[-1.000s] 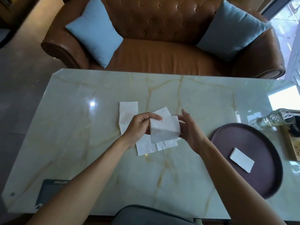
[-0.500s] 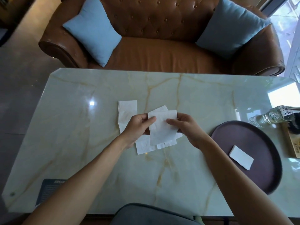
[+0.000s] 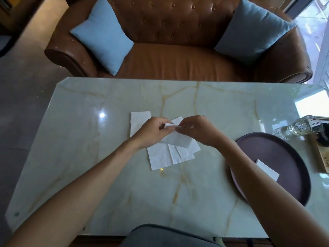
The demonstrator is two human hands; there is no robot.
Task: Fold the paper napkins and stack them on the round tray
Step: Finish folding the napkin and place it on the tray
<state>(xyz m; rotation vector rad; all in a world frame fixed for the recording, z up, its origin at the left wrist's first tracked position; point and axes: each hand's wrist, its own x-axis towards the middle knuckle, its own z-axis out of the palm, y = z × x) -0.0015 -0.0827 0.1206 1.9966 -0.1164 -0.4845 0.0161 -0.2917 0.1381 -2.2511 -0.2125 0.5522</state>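
Note:
Over the middle of the marble table, my left hand (image 3: 153,132) and my right hand (image 3: 197,131) pinch the top edge of one white paper napkin (image 3: 178,140), their fingertips meeting. The napkin hangs bent between them. Under it lie several loose white napkins (image 3: 165,156) flat on the table, and one more napkin (image 3: 138,122) shows to the left behind my left hand. A dark round tray (image 3: 277,154) sits at the right. On it rests one folded napkin (image 3: 268,170), partly hidden by my right forearm.
A clear glass bottle (image 3: 300,126) lies beyond the tray near the table's right edge, beside a wooden box (image 3: 322,157). A brown leather sofa (image 3: 178,56) with two blue cushions stands behind the table. A grey chair back (image 3: 165,236) is at the near edge.
My two hands have come together at the napkin's top edge, bringing its upper part over. The napkin was held wide and flat before; now it is narrower and bent.

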